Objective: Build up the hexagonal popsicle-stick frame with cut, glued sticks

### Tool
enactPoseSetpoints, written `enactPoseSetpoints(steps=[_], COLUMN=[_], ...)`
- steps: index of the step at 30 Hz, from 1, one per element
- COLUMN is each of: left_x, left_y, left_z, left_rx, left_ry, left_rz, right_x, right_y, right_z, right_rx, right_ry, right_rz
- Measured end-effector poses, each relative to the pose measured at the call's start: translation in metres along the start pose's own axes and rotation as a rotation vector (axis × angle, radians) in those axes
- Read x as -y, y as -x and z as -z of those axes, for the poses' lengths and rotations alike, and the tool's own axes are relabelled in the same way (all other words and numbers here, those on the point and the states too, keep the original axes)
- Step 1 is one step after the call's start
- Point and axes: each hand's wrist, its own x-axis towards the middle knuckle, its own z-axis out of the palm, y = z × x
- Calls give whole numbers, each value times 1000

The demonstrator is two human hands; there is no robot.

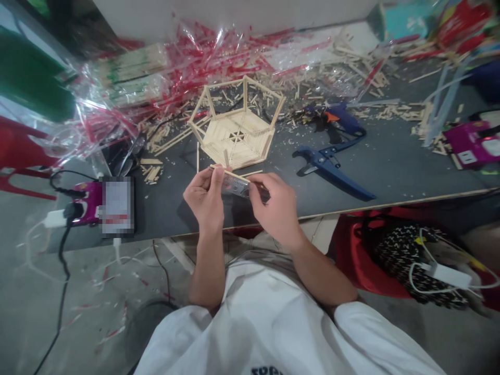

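Note:
In front of me, at the table's near edge, my left hand (206,194) and my right hand (274,204) are both closed around the two ends of a clear ruler (236,185). A thin wooden stick (236,174) lies along the ruler's upper edge, pinched by my left thumb and fingers. My right thumb and forefinger grip the other end of the ruler, beside the stick's end. Just beyond my hands stands a hexagonal frame (219,136) of wooden sticks, with a slatted base, uprights and a top rim. Another loose stick lies behind my right fingers.
Blue pipe cutters (334,174) lie open to the right, with a blue glue gun (347,119) behind. Stick offcuts (151,170) and torn plastic wrapping (219,57) cover the back. A phone (117,205) and a purple power adapter (86,202) with cables sit left.

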Motion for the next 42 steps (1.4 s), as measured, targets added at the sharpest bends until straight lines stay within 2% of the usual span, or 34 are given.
enactPoseSetpoints(steps=[10, 23, 42], left_x=[-3, -2, -4], left_y=[0, 1, 2], left_z=[0, 0, 3], left_rx=[-7, -19, 5], left_ry=[27, 42, 43], left_rz=[16, 15, 47], right_x=[6, 4, 1], right_y=[-6, -4, -1], right_z=[-7, -13, -8], right_rx=[41, 8, 19], right_ry=[51, 80, 62], right_rz=[7, -1, 9])
